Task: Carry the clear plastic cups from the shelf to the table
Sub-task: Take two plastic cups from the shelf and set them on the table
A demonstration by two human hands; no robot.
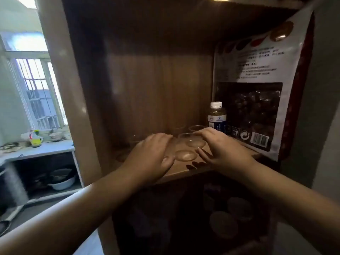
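Several clear plastic cups (185,155) stand close together on a brown wooden shelf (181,167), hard to make out in the dim light. My left hand (153,153) lies palm down over the cups on the left, its fingers curled over one of them; whether it grips the cup is hidden. My right hand (219,149) reaches in from the right with its fingers spread. Its thumb and forefinger touch the rim of a cup (196,142) near the back.
A small bottle with a white cap (217,117) stands right behind the cups. A large food bag (257,92) leans against the shelf's right wall. At the left are a white counter (39,150) with dishes, and bowls (61,178) below it.
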